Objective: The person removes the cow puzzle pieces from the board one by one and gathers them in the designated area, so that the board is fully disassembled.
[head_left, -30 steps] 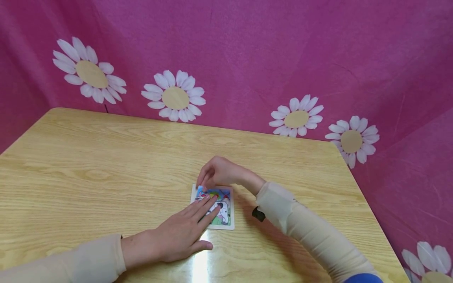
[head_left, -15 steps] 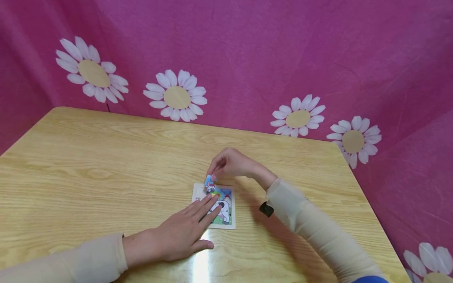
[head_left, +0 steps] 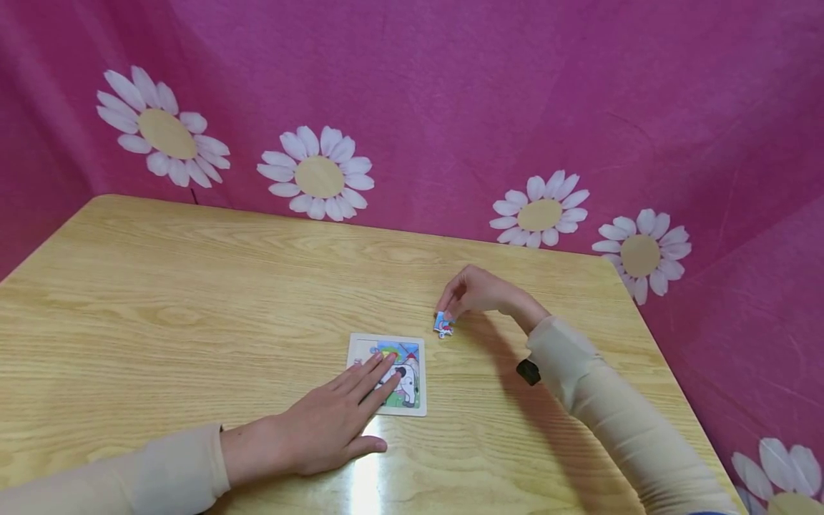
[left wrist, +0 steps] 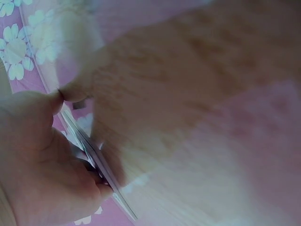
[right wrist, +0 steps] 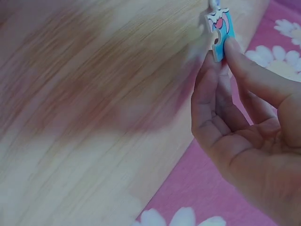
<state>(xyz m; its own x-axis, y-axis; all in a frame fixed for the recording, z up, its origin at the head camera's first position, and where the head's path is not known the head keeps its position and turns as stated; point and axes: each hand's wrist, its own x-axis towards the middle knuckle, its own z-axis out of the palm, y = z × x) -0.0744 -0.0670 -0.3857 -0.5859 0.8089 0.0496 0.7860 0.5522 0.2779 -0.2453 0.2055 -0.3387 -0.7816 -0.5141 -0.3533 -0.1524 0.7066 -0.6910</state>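
Observation:
A small jigsaw puzzle (head_left: 417, 408) with a pale frame and a cow picture lies on the table. My left hand (head_left: 328, 425) rests flat over its left part, fingers straight, and covers some of the picture. The upper left corner of the puzzle shows a bare pale patch. Off to the upper right, my right hand (head_left: 481, 292) pinches a puzzle piece (right wrist: 221, 29), blue and white with a red spot, between thumb and fingertips. In the head view this piece hangs close over the table. The left wrist view shows the board (left wrist: 101, 165) edge-on beside the left fingers.
The wood-grain table (head_left: 193, 300) reaches out on all sides of the puzzle. A pink curtain (head_left: 425, 86) with white daisies hangs behind its far edge and along the right. Light reflects off the table in front of the puzzle.
My right hand has lifted the piece out of the puzzle's upper left corner and carried it right, beyond the frame. The left hand has stayed in place on the puzzle.

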